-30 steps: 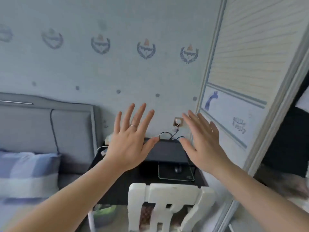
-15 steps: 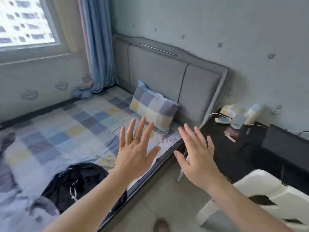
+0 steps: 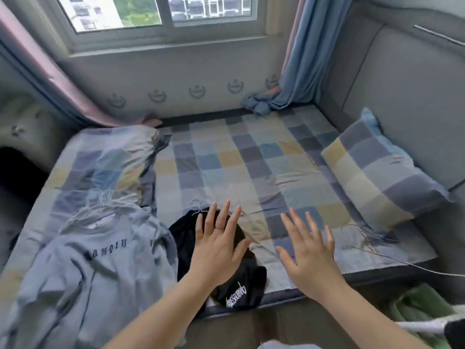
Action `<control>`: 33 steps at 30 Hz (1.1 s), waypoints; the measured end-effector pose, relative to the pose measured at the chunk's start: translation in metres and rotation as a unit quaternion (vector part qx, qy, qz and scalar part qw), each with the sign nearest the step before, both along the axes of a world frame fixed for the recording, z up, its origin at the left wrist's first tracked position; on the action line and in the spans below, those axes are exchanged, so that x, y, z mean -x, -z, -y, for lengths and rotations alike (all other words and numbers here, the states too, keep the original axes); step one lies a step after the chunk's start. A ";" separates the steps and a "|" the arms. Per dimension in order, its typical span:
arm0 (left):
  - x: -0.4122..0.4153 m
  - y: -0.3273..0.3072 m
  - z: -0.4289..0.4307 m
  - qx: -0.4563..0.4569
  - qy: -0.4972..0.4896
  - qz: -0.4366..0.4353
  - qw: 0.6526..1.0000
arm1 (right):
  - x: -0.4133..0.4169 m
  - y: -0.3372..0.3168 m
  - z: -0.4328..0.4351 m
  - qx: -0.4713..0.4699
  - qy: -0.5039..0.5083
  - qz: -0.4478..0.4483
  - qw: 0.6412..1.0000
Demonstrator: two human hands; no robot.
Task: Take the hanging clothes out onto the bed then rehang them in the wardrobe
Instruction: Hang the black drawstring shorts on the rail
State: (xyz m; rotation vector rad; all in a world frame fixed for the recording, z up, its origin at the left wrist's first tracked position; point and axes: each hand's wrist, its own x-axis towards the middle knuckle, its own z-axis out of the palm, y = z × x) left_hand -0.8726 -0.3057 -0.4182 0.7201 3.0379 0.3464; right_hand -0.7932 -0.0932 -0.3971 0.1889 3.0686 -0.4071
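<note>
Head view. Far left: a pink curtain (image 3: 50,71) drops to a folded checked quilt (image 3: 105,159) on the bed (image 3: 226,159).

Near-left corner of the bed: a grey shirt (image 3: 100,260) with dark lettering lies crumpled, with a bundle of wire hangers (image 3: 108,205) at its collar.

Just right of it: a black garment (image 3: 241,285) with white lettering lies at the bed's near edge, and a wire hook (image 3: 198,207) shows at its far end.

Left hand (image 3: 216,250): ring on one finger, palm down, fingers straight and spread, over the black garment. Contact cannot be told. It grips nothing.

Right hand (image 3: 309,255): just beside the left hand, over bare checked sheet, fingers spread the same way, and gripping nothing.

Back centre: window (image 3: 161,11). To its right, a blue curtain (image 3: 299,59) bunches at the bed's far corner.

Right: a checked pillow (image 3: 377,177) leans against the grey padded headboard (image 3: 402,96).
</note>
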 end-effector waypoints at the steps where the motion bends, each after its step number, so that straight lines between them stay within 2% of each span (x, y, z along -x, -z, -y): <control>1: 0.010 0.007 0.001 0.002 -0.017 0.011 1.000 | 0.017 0.005 -0.004 0.004 -0.016 0.011 1.000; 8: 0.061 0.056 0.009 0.024 -0.149 0.111 0.982 | 0.113 0.047 -0.021 0.009 -0.127 0.115 0.985; 13: 0.086 0.095 0.026 0.024 -0.206 0.177 0.962 | 0.157 0.091 -0.014 -0.001 -0.171 0.172 0.970; 19: 0.123 0.169 0.062 0.041 -0.234 0.244 0.940 | 0.200 0.166 0.012 -0.006 -0.158 0.225 0.961; 23: 0.163 0.238 0.092 0.016 -0.265 0.283 0.922 | 0.233 0.232 0.037 0.003 -0.129 0.259 0.957; 28: 0.219 0.335 0.122 0.007 -0.231 0.317 0.920 | 0.281 0.329 0.078 -0.005 -0.143 0.271 0.952; 33: 0.270 0.420 0.135 0.019 -0.179 0.302 0.936 | 0.337 0.429 0.110 -0.026 -0.143 0.262 0.954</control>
